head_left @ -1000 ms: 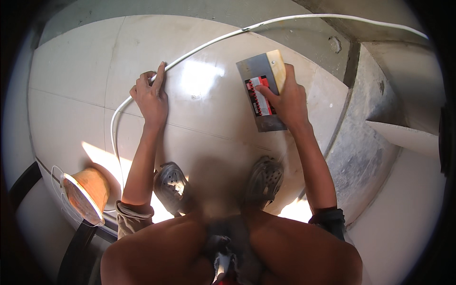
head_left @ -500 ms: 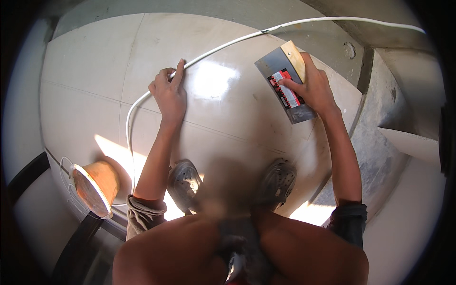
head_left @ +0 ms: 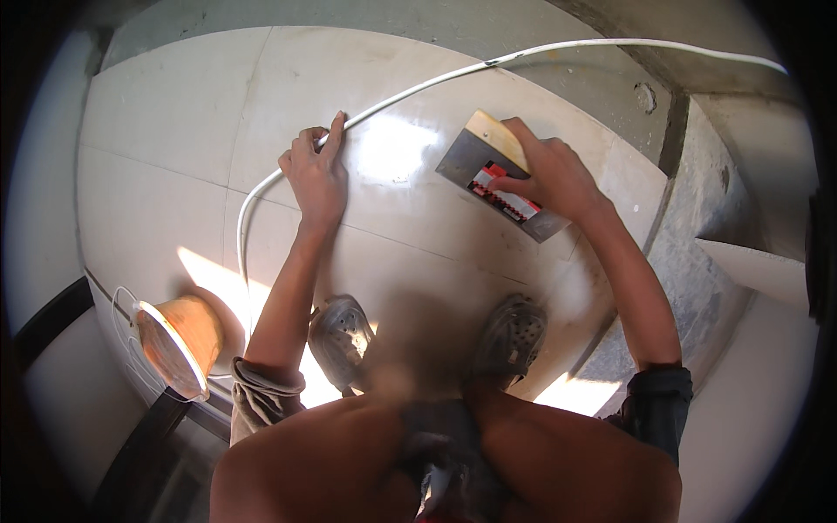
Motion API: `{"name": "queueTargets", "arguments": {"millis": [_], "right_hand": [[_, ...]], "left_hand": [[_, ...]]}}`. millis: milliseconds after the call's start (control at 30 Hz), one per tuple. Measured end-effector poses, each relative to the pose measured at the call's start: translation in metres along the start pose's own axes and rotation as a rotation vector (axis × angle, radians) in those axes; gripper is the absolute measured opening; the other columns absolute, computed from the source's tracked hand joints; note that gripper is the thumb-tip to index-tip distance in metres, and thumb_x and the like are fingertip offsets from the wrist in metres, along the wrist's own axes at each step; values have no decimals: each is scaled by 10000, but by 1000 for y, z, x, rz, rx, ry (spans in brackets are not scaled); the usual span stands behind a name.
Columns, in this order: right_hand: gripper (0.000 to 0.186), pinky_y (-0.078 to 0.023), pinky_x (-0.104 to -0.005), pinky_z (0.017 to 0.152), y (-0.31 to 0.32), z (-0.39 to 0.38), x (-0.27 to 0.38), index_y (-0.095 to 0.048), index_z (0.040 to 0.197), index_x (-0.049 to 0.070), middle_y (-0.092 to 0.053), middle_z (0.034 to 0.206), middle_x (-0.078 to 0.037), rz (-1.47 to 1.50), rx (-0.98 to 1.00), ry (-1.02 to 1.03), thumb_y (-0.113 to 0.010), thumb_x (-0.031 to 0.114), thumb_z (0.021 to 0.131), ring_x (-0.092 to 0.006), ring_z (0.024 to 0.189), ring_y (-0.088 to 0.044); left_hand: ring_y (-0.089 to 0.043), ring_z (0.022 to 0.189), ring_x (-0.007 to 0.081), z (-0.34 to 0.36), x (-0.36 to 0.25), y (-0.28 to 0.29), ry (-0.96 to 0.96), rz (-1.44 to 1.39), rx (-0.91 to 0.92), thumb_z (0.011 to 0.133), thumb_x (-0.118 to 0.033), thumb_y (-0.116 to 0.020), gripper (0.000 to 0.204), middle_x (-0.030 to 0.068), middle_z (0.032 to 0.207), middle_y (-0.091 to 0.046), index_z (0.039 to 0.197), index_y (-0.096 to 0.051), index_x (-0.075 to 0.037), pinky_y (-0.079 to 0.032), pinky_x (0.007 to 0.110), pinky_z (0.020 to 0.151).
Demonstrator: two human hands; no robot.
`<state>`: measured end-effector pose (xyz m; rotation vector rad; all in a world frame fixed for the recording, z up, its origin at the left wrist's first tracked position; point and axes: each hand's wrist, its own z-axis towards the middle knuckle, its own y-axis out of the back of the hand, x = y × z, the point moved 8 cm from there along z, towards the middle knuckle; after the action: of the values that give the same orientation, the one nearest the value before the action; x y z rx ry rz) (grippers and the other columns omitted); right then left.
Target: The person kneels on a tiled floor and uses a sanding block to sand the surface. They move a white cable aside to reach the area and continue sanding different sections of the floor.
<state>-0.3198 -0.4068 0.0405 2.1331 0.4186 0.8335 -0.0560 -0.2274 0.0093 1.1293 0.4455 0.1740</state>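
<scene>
Wide-bladed scraper (head_left: 493, 157) | clamped in right hand (head_left: 560, 179), thumb on its label (head_left: 520, 204) | white cable (head_left: 418, 88) | gripped in left hand (head_left: 317, 181), crossing pale tiled floor (head_left: 174, 131)

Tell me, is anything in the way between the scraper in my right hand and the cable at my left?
Nothing visible stands between the scraper in your right hand and the white cable at your left hand; only floor tiles with bright glare show there.

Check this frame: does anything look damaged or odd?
One oddity: a dark patch on the white cable, beyond the left hand. It interrupts the plain white; dirt or damage, I cannot tell.
</scene>
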Motion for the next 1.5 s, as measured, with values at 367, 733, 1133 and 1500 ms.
{"name": "queueTargets", "arguments": {"millis": [367, 733, 1133, 1500], "right_hand": [[804, -563, -560, 811, -31, -6, 17, -439, 1495, 133, -733, 869, -259, 146, 12, 80, -821, 514, 899, -510, 881, -718], [712, -591, -507, 708, -39, -10, 48, -484, 1428, 130, -721, 762, -180, 41, -22, 313, -786, 530, 922, -422, 750, -735], [772, -591, -530, 777, -34, -33, 10, -462, 1471, 156, -712, 772, -224, -85, -6, 248, -832, 518, 899, -468, 820, -735], [729, -584, -517, 746, 9, -19, -24, -499, 1411, 171, -741, 812, -208, -112, -11, 206, -885, 462, 866, -473, 799, -723]], "left_hand": [[-617, 1017, 206, 1, -3, 4, 16, 5, 32, 878, 113, -683, 664, 80, 1128, -669, 1449, -725, -224, -364, 378, 981], [-614, 1034, 211, 7, -7, 2, 2, -22, 14, 853, 123, -677, 686, 78, 1137, -670, 1441, -730, -225, -363, 385, 983], [-603, 1024, 175, 0, 0, 0, -15, 29, 35, 909, 76, -693, 641, 50, 1135, -663, 1457, -719, -256, -363, 375, 974], [-615, 1024, 193, -3, 11, -8, 17, -3, 40, 886, 109, -693, 673, 64, 1139, -670, 1451, -722, -256, -369, 375, 988]]}}
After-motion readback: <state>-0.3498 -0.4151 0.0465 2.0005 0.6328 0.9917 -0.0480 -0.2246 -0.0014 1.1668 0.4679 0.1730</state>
